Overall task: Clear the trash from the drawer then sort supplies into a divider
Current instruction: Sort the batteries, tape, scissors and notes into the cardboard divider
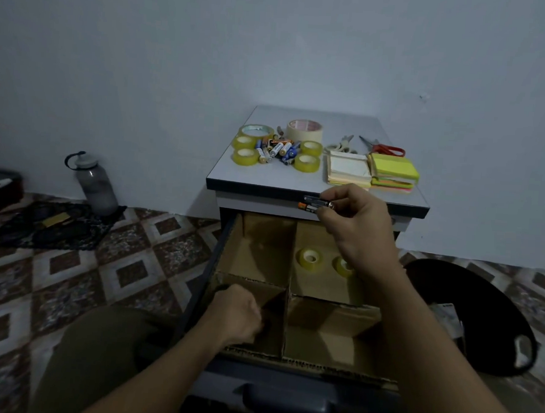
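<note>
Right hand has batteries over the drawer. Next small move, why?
Probably lower the right hand and drop the batteries into the far-left compartment: it looks bare, tape rolls sit in the far-right one, and the left hand occupies the near-left.

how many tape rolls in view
8. Six on the cabinet top: four small yellow rolls, a larger clear roll, a beige masking roll. Two small rolls lie in the divider's far right compartment, one partly behind the right arm. More may be hidden.
</note>
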A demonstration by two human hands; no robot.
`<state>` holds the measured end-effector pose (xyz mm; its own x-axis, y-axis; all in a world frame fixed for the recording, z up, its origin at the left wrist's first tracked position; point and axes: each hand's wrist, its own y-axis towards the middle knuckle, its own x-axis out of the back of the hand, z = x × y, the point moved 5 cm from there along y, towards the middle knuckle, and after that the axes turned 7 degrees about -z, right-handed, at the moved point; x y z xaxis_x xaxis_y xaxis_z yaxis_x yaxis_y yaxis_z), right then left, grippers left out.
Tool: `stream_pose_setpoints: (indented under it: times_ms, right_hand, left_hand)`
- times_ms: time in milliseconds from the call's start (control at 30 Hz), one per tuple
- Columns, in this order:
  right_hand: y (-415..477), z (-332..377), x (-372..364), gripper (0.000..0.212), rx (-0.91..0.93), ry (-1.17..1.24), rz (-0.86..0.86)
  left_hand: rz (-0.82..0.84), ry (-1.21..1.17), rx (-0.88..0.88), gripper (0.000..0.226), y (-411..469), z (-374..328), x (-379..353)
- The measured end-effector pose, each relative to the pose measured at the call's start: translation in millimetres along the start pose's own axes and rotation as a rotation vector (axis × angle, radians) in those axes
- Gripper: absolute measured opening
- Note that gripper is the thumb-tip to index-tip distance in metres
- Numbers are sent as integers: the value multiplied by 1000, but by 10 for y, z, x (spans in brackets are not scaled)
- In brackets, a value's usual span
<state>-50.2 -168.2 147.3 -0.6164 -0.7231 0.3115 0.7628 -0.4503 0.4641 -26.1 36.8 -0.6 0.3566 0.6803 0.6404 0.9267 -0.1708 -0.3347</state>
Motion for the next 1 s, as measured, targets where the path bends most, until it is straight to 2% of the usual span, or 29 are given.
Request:
stream_pose_setpoints:
  times_ms: [133, 233, 467, 567, 667, 700, 767, 833, 933, 1000]
  right_hand:
    - [-19, -51, -8, 15, -24, -5, -1]
    - [-39, -103, -18, 14, -40, -5, 9]
    - [-48, -124, -51, 17, -59, -18, 18]
    - [-53, -118, -54, 17, -62, -20, 17]
    - [-63, -134, -36, 17, -71, -5, 21]
    - [-68, -146, -24, 16, -73, -3, 19]
    - [-81, -165, -8, 16, -79, -2, 16]
    - [-99, -177, -7, 16, -83, -9, 13]
    - [-128, -187, -21, 17, -95, -2, 12]
    - [-154, -198, -33, 16, -105, 8, 16]
  left_hand:
    - [90, -278, 255, 10, 99, 6, -133]
    - [101, -275, 288, 28, 114, 6, -235]
    - [103, -212, 255, 15, 141, 13, -243]
    - [176, -220, 234, 19, 132, -9, -251]
    - [265, -131, 184, 21, 134, -30, -238]
    - [285, -83, 156, 25, 146, -18, -230]
    - [331, -1, 107, 57, 170, 8, -207]
    - [378, 13, 72, 68, 150, -3, -162]
    - [396, 18, 20, 61, 98, -58, -66]
    - [362, 28, -12, 43, 53, -120, 85]
